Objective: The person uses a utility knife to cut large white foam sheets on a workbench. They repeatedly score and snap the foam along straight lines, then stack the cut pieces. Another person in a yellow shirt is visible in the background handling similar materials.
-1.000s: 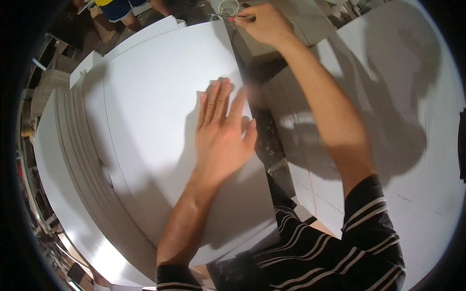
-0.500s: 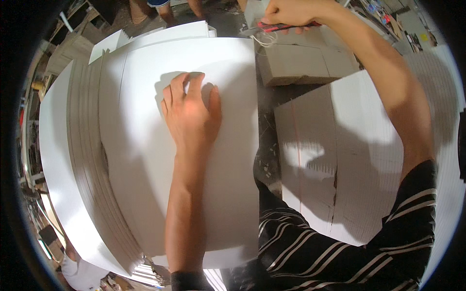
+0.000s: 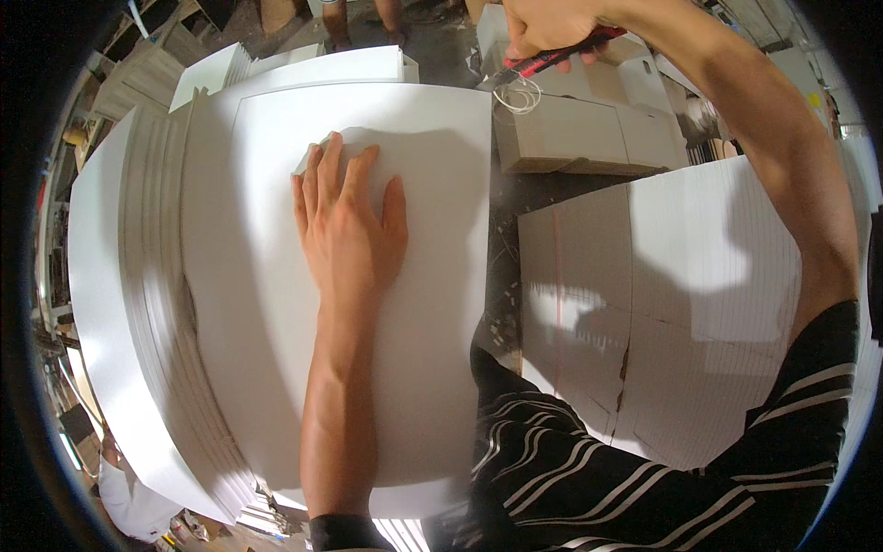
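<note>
My left hand (image 3: pixel 352 225) lies with its fingers spread on a large white panel (image 3: pixel 432 304). At the panel's far right corner, my right hand (image 3: pixel 561 32) is wrapped round a red-and-black utility knife (image 3: pixel 556 57). Its blade reaches the panel's corner; whether it touches the edge I cannot tell. A thin white curled strip (image 3: pixel 520 97) hangs just below the blade.
Stacked white boards (image 3: pixel 161 276) stand along the panel's left side. On my right are a tall stack of boards (image 3: pixel 662 304) and, farther off, a low pale stack (image 3: pixel 575 133). Another person's legs (image 3: pixel 363 20) show at the far edge.
The knife is held at a steeper slant, its handle raised to the right and its blade closer to the panel's corner. My left hand's fingers have spread a little wider.
</note>
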The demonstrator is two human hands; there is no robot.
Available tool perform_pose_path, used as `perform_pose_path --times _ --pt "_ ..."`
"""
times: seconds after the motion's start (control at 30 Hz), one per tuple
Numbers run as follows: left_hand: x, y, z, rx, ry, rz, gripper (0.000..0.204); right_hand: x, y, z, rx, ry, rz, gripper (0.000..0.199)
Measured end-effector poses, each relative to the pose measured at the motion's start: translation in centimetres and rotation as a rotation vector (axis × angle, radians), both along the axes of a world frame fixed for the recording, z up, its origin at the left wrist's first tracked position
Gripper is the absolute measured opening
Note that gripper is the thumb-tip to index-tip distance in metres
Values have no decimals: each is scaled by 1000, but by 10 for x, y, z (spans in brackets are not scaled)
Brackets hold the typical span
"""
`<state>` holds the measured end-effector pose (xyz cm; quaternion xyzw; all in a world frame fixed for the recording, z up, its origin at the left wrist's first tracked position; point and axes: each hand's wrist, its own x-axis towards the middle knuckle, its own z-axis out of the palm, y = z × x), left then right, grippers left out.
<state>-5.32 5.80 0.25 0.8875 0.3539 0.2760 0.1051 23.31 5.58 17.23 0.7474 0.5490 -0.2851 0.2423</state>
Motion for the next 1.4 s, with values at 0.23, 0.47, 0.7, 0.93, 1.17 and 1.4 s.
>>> perform_pose_path --times 0.23,0.47,0.7,0.93,1.17,1.4 --pt "1 -4 1 2 27 2 36 1 10 0 -96 2 -8 36" --pt "3 -4 4 7 39 4 36 -5 18 10 -163 -10 57 31" --pt "4 -3 6 4 41 2 37 -8 11 2 -118 -17 11 32" --pt "2 1 1 1 43 -2 39 5 2 1 -54 61 -39 32" --pt "3 -1 2 11 61 -2 39 7 5 4 -49 46 -27 30" --pt "5 -2 5 37 61 -7 39 8 3 4 -41 51 -15 26"
